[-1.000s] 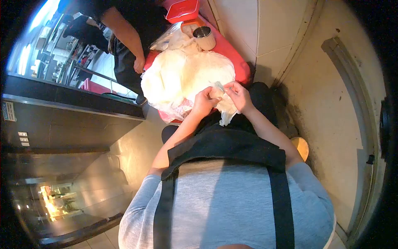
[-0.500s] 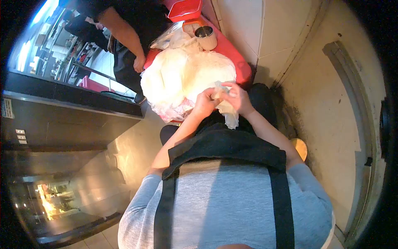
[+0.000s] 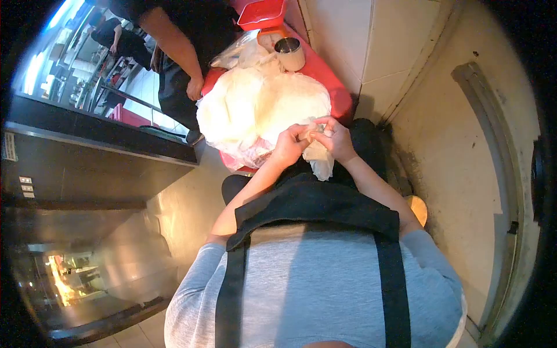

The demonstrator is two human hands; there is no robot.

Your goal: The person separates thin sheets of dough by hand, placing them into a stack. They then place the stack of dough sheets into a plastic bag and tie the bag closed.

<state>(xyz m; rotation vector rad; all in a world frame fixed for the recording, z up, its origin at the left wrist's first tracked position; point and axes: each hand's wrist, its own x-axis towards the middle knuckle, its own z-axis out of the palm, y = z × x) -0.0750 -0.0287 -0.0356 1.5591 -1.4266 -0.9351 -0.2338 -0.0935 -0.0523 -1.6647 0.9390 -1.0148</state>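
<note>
Both of my hands meet over my lap at the near edge of a red table (image 3: 341, 104). A thin, pale, crumpled sheet (image 3: 319, 161) hangs down between them. My left hand (image 3: 288, 145) pinches its upper left part. My right hand (image 3: 337, 141) has its fingers bent around the upper right part. Just beyond my hands lies a large, brightly lit whitish bundle (image 3: 261, 110) in clear plastic, spread over the table.
At the table's far end stand a metal cup (image 3: 289, 53), an orange scale (image 3: 270, 39) and a red tray (image 3: 261, 14). A co-worker's arm (image 3: 174, 46) hangs beside the table's left side. A tiled wall (image 3: 394, 40) rises on the right.
My fingers have closed in around the sheet's top, which stood up higher between them before. A distant person at the upper left shows more fully now.
</note>
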